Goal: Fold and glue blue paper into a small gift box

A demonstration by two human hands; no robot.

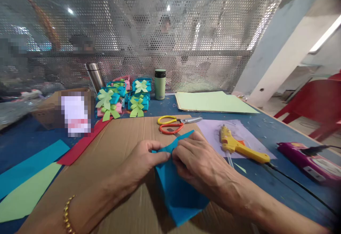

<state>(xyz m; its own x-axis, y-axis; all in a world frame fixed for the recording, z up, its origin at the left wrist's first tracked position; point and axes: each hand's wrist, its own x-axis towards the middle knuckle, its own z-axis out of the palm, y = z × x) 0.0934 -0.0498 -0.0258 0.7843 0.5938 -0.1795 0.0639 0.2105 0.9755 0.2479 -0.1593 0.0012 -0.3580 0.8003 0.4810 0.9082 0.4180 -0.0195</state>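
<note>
A folded piece of blue paper [181, 195] stands tilted over a sheet of brown cardboard [119, 148]. My left hand [149, 156] pinches its upper left edge between thumb and fingers. On the upper right edge, my right hand [194, 156] is closed, its fingertips pressed against the paper close to the left thumb. The fold between the hands is partly hidden by the fingers. Just beyond lie scissors [177, 124] with one yellow and one red-orange handle. A yellow glue gun [234, 143] rests on lilac paper [255, 145], to the right of my right hand.
Small blue and pink paper items with green bows [137, 102] stand at the back, near a steel flask [94, 74] and a green tumbler [160, 85]. Pale green sheets [213, 102] lie back right. Coloured strips [34, 166] lie left; a purple power strip [306, 161] sits right.
</note>
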